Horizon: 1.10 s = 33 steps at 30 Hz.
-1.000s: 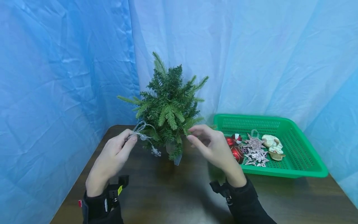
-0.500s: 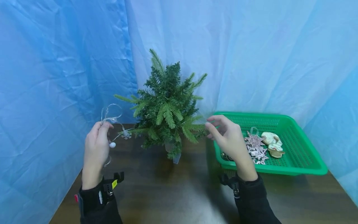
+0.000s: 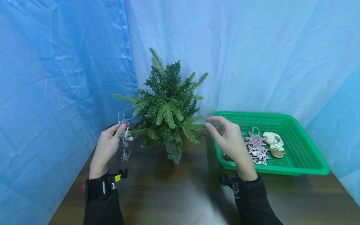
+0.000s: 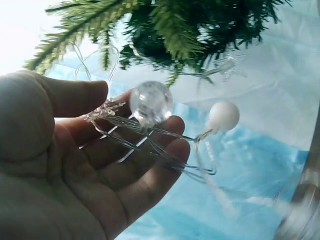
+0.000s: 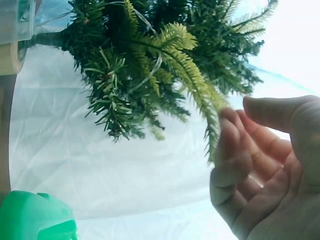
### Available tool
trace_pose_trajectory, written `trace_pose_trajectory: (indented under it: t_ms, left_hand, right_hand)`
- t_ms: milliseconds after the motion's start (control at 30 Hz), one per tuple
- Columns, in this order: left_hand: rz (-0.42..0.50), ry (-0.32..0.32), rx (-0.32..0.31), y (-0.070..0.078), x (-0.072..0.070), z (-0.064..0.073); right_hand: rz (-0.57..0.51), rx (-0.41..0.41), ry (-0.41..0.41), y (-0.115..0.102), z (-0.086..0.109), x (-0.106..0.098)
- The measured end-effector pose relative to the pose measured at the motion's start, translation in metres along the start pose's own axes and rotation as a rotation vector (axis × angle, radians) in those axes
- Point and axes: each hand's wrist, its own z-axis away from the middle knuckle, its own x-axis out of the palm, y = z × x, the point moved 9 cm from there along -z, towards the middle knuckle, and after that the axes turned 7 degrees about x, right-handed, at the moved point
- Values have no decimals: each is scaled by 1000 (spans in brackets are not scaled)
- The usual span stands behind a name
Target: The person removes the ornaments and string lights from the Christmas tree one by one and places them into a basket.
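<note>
My left hand pinches a bundle of clear-wired string lights between thumb and fingers, left of a small artificial Christmas tree. From the bundle hang a clear ball, a white ball and a snowflake. Clear wire also runs among the branches in the right wrist view. On the other side, my right hand has loosely bent fingers beside the tip of a light green branch; thumb and forefinger stand apart.
A green basket at the right holds glittery stars and cream-coloured ornaments. A clear plastic piece sits at the tree's foot. Blue curtains hang behind and beside the dark wooden table.
My left hand swung left away from the tree with the string lights, then came partway back toward it. My right hand moved right, away from the lower branches, and has since stayed nearly still.
</note>
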Motion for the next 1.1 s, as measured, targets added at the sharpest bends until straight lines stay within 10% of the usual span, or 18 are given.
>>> trace_pose_trajectory:
  t_ms: [200,400,667,900,1100]
  left_hand:
    - [267,57,-49,-6,8,-9]
    - [506,-43,0,-9,21,-24]
    - [521,-205,77,-14,40,-43]
    - [467,-239,71,-19,37,-44]
    - [390,-235,62,-14,26,-41]
  right_hand:
    - [48,-45,91,-4,-5,-13]
    - [160,84,-98,20,-21,-12]
    - [267,109,-361,45,-58,-7]
    - [125,-36,-695,45,-66,39]
    - [22,1,-784,50,-72,51]
